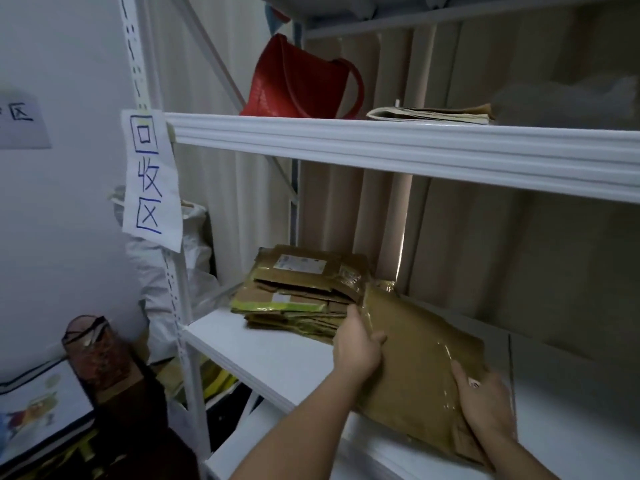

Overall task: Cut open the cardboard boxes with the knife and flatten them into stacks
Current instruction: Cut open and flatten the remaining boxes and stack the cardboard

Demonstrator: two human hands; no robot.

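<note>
A flattened brown cardboard box (415, 362) with shiny tape lies tilted over the white shelf (270, 355), held between both hands. My left hand (356, 344) grips its left edge, thumb on top. My right hand (485, 400) grips its near right corner. Just behind and to the left, a stack of flattened cardboard boxes (304, 292) with labels and yellow-green tape rests on the same shelf. The held box's far end touches or overlaps that stack. No knife is in view.
The upper shelf (398, 147) carries a red handbag (298, 81) and a flat bundle of papers (429, 114). A paper sign (149, 178) hangs on the shelf post. White plastic bags (173, 271) sit behind the post; a brown transparent container (93, 351) stands lower left.
</note>
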